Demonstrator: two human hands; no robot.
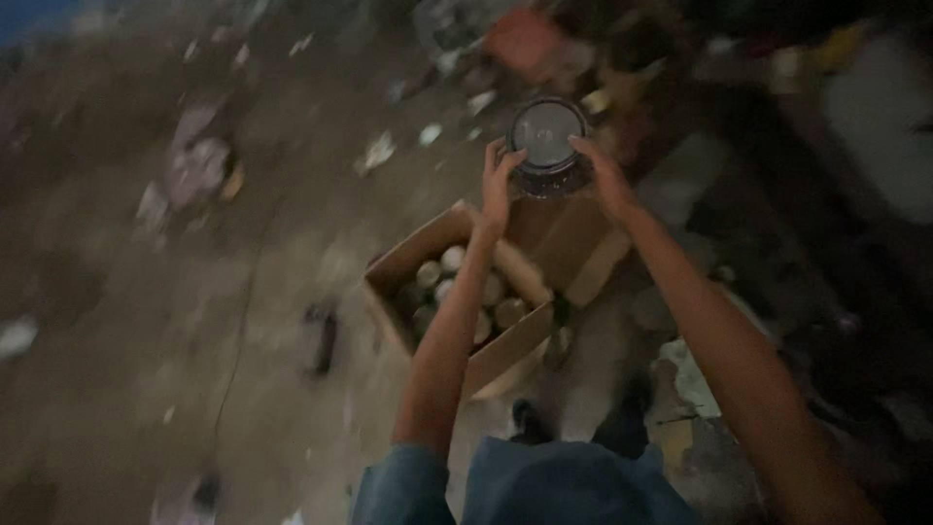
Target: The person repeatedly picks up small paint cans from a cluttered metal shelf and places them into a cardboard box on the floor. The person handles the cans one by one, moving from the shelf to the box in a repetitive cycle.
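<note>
Below you sits an open cardboard box (457,311), flaps spread, with round pale lids (455,259) packed inside it. Look left: the dirt floor (117,389) is scattered with pale scraps of litter (377,151), and a crumpled purplish wrapper (197,160) lies well apart from the box. A small dark object (321,335) lies just left of the box. Up top, there's a blurred orange-red lump (525,41), too smeared to identify.
</note>
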